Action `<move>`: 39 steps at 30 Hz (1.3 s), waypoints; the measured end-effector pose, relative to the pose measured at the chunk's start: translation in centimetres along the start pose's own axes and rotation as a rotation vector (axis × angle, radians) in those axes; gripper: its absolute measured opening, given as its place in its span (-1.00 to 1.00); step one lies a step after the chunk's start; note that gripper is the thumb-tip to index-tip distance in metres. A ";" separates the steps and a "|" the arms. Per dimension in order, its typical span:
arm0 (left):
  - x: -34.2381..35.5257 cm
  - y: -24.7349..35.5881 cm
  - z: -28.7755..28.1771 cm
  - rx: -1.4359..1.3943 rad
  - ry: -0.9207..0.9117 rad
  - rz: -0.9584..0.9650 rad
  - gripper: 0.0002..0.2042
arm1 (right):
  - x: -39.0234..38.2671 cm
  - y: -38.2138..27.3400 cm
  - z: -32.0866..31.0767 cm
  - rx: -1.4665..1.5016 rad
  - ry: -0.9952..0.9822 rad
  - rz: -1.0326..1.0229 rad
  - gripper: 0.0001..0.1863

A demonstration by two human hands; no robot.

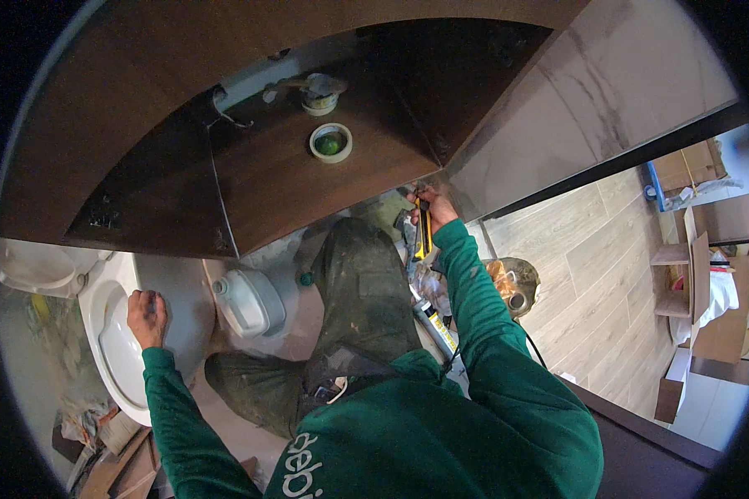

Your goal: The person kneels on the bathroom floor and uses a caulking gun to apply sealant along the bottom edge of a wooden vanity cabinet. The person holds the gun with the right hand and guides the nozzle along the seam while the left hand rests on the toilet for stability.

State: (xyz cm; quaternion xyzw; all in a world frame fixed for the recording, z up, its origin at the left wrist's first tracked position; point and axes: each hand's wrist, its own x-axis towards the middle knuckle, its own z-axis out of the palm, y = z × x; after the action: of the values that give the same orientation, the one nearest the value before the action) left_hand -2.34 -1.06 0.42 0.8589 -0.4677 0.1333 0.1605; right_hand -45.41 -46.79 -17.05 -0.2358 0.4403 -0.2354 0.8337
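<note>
My right hand (434, 209) grips a yellow and black utility knife (425, 226) below the front edge of a dark brown wooden cabinet (324, 187). Its blade end is too small to make out. My left hand (147, 320) is closed, fingers curled in, and rests at the rim of a white ceramic bowl (108, 333); whether it holds anything is hidden. Inside the cabinet lies a cream-coloured ring, like a tape roll (347, 145), with something green in its hole. Behind it sits another roll (319, 108) with a tool laid across its top.
A white plastic jug (254, 303) stands between the bowl and my leg. By my right thigh lie a sealant cartridge (435, 324) and crumpled clear plastic (431, 285). Right of my sleeve is a dark round object (520, 287) on the wood-look floor (595, 258). Boards (125, 466) lie lower left.
</note>
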 end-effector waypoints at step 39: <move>0.2 -0.2 0.1 -0.023 0.020 -0.012 -0.93 | 2.8 1.9 2.1 0.089 -0.016 0.204 -0.89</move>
State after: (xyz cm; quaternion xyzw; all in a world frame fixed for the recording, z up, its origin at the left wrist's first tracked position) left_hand -2.09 -1.11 0.39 0.8584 -0.4625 0.1354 0.1759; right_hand -41.85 -46.62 -18.90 -0.1542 0.4445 -0.1669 0.8665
